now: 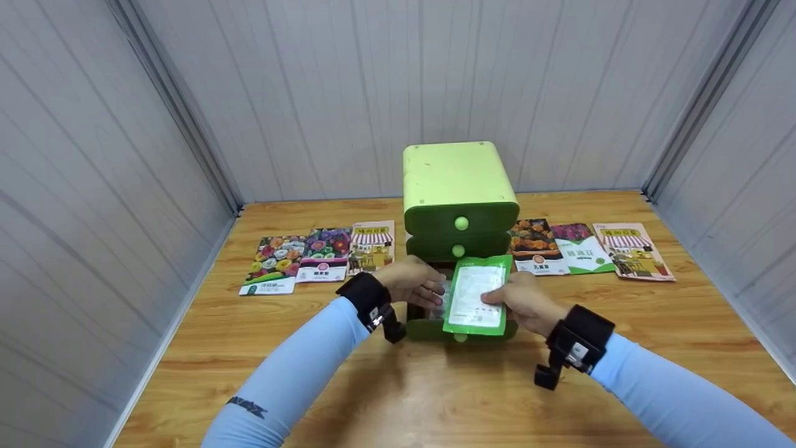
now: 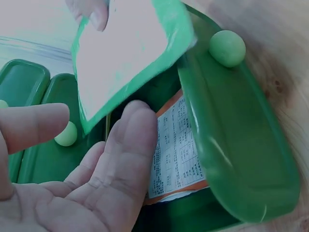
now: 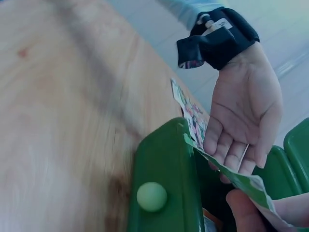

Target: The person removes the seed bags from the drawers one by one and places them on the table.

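Observation:
My right hand pinches a green-edged seed packet with a printed white back, thumb on top. The packet is tilted above the pulled-out bottom drawer of a small green cabinet. My left hand is at the drawer's left side, palm up with fingers extended and nothing gripped. In the left wrist view its fingertips reach the drawer opening, right beside the held packet's lower edge. Inside the drawer lies another packet with an orange border and printed text, partly hidden by the left fingers.
Left of the cabinet lie a rose-picture packet, a purple-flower packet and a pink packet. To its right are an orange-flower packet, a white-and-green packet and another pink packet. Panel walls enclose the table.

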A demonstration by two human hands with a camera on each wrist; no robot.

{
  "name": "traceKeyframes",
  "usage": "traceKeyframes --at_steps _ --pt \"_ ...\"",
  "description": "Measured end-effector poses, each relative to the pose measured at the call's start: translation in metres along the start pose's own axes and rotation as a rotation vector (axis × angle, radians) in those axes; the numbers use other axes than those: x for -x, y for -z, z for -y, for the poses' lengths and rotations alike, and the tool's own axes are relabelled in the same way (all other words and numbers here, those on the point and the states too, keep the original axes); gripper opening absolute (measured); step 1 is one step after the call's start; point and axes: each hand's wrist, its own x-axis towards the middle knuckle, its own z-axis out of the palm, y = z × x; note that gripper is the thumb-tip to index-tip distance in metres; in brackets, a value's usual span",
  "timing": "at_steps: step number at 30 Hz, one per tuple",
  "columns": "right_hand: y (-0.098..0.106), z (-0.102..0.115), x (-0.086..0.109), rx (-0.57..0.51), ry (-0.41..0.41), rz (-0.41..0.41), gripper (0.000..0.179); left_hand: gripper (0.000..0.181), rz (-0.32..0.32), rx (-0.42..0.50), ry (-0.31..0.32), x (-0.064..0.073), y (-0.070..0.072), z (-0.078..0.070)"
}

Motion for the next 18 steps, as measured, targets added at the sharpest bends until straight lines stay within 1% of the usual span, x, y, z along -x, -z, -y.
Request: traceKeyframes --at_steps 2,6,10,12,15,18 --pt "0.004 0.0 0.005 0.059 0.022 -0.012 0.044 0.041 0.003 0.003 -0.015 0.003 0.0 -0.001" --pt "0.012 0.004 0.015 0.236 0.081 -0.034 0.041 0.037 -0.015 0.021 -0.043 0.007 -0.001 -0.003" --pt "0.02 0.009 0.023 0.398 0.14 -0.049 0.038 0.045 -0.016 0.046 -0.053 0.01 -0.005 -0.003" --pt "0.023 0.012 0.026 0.452 0.18 -0.053 0.035 0.051 -0.005 0.055 -0.058 0.012 -0.007 -0.003" --pt "0.026 0.016 0.029 0.497 0.28 -0.06 0.032 0.055 0.02 0.07 -0.075 0.016 -0.012 -0.004" --pt "0.027 0.018 0.034 0.546 0.417 -0.074 0.031 0.059 0.058 0.075 -0.105 0.019 -0.016 -0.004"
